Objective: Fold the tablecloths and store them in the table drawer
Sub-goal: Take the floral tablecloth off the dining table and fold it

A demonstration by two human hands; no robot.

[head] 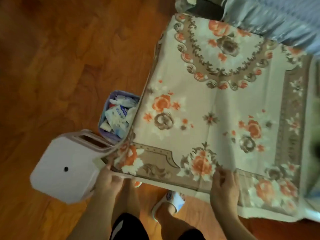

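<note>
A cream tablecloth with orange and brown flowers and a brown border lies spread flat over a table, filling the right half of the view. My left hand pinches its near left corner, where layers of the cloth meet. My right hand grips the near edge further right, fingers curled over the brown border. A second layer of the same cloth shows under the near right edge. The table and any drawer are hidden under the cloth.
A white plastic stool stands at the table's near left corner. Behind it is a small bin full of wrappers. Blue fabric lies at the far right. My feet in slippers stand on the wooden floor.
</note>
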